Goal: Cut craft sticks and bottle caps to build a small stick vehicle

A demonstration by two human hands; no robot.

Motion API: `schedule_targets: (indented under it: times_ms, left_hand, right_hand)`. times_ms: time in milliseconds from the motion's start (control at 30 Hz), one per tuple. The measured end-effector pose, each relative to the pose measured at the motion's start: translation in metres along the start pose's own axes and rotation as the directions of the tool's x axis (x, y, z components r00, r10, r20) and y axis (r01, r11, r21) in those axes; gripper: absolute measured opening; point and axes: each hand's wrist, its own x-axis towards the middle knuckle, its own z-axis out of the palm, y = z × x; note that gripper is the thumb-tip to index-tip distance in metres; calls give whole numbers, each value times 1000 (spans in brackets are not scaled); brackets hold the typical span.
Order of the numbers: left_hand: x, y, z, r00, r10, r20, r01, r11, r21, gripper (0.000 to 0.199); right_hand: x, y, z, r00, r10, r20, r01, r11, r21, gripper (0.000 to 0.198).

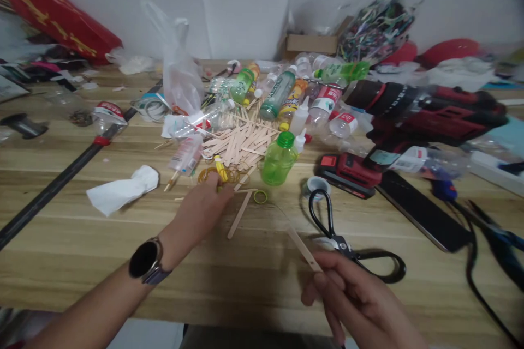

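Fingers [341, 263] of my right hand [360, 300] pinch a stick [303, 250] before the green bottle [279, 161]; left of it, my left hand [207, 194] is beside rubber bands [234, 175], its grip I can't tell.

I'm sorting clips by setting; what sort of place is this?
Probably a craft or tinkering workspace: the right hand holds a flat wooden stick, and a pile of similar sticks and a cordless drill are on the wooden table.

A pale, plain wall [245, 5] stands behind the wooden worktop [65, 267], whose light boards show darker grain. Light is dim, greyish. Below the near edge, a pale surface [143, 335] shows, perhaps floor.
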Motion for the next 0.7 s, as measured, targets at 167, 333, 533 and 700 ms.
schedule_targets:
  times_ms: [167, 333, 533, 700]
  left_hand:
    - [-36, 31, -35, 982, 117, -146, -137, 981, -137, 34]
    - [-67, 75, -46, 962, 270, -36, -261, 876, -405, 33]
    - [-73, 89, -32, 984, 179, 7, -144, 815, -562, 34]
    - [-77, 87, -28, 986, 163, 20, -120, 795, -594, 37]
  right_hand:
    - [10, -8, 0, 987, -3, -161, 19, 995, 97, 51]
    - [14, -5, 2, 978, -113, -174, 114, 993, -9, 39]
    - [9, -6, 4, 961, -251, -118, 235, 962, -137, 33]
    - [13, -9, 1, 896, -443, -38, 414, 862, -293, 29]
